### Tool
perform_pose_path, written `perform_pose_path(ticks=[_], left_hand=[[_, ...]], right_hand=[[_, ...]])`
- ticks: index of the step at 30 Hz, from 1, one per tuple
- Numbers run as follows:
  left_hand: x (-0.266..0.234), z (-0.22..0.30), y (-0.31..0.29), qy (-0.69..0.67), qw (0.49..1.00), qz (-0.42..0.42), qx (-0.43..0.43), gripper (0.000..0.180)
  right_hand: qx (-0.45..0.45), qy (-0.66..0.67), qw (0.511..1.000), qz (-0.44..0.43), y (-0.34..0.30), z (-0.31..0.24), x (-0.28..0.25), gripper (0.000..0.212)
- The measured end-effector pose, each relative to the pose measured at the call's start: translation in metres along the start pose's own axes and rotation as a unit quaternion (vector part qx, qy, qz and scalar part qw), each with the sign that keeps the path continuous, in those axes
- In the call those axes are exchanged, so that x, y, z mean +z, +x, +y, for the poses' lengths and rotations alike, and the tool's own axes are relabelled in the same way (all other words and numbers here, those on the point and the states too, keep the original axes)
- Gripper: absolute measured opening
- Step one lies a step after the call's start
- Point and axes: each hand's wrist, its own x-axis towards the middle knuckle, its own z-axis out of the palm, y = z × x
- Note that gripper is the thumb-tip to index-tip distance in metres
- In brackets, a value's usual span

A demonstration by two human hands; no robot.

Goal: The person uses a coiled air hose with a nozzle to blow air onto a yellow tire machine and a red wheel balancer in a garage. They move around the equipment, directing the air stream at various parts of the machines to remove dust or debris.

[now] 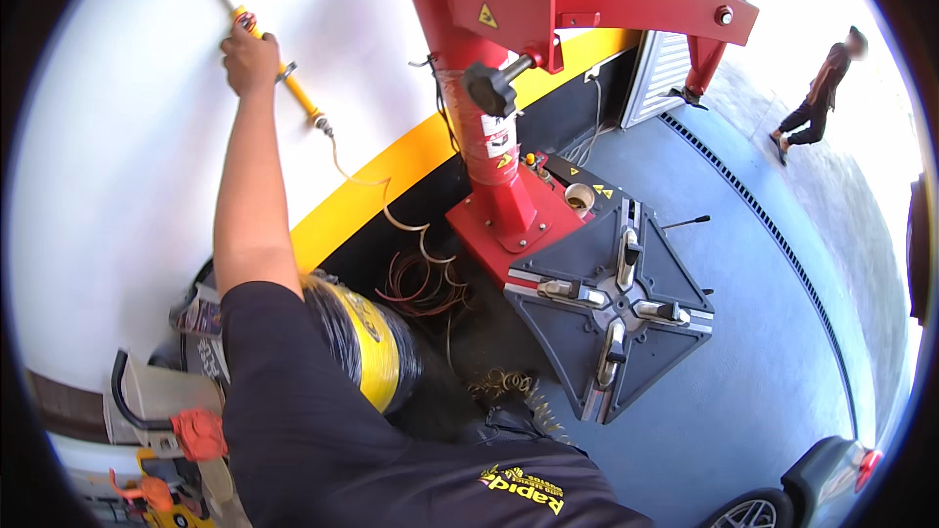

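Observation:
My left arm stretches up to the white wall at the upper left. There my left hand [251, 57] is closed around a small red valve handle [246, 22] on a yellow pipe [296, 93] fixed to the wall. Part of the handle is hidden behind my fingers. From the pipe's lower metal fitting [323, 123] a thin coiled air hose [389, 215] hangs down to the floor. My right hand is out of view.
A red tyre changer's column [479, 127] rises beside me, its swing arm [646, 0] overhead and its clamping turntable [616, 308] right. A yellow-and-black wrapped drum [377, 347] stands below my arm. A car [827, 479] is at lower right; a person [827, 88] walks outside.

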Motion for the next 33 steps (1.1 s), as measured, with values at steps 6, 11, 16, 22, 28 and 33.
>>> perform_pose_path(ticks=[6, 11, 16, 22, 28, 33], left_hand=[[0.041, -0.118, 0.180, 0.129, 0.982, -0.105, 0.088, 0.046], [0.106, -0.093, 0.107, 0.159, 0.959, -0.209, 0.104, 0.045], [0.063, -0.044, 0.107, 0.067, 0.976, -0.195, 0.072, 0.039], [0.022, -0.041, 0.097, 0.019, 0.985, -0.171, 0.017, 0.033], [0.037, -0.024, 0.088, -0.035, 0.981, -0.188, -0.004, 0.028], [0.040, -0.034, 0.102, -0.082, 0.977, -0.193, -0.030, 0.025]], right_hand=[[0.004, 0.053, 0.998, -0.014, 0.011, 0.063, -0.031, 0.041], [0.061, 0.059, 0.986, 0.141, -0.030, 0.092, -0.056, 0.041], [0.095, 0.064, 0.985, 0.127, -0.051, 0.111, -0.016, 0.039], [0.092, 0.084, 0.984, 0.127, -0.048, 0.122, 0.006, 0.041], [0.124, 0.096, 0.977, 0.148, -0.060, 0.144, -0.004, 0.040], [0.123, 0.069, 0.981, 0.133, -0.069, 0.131, 0.001, 0.041]])
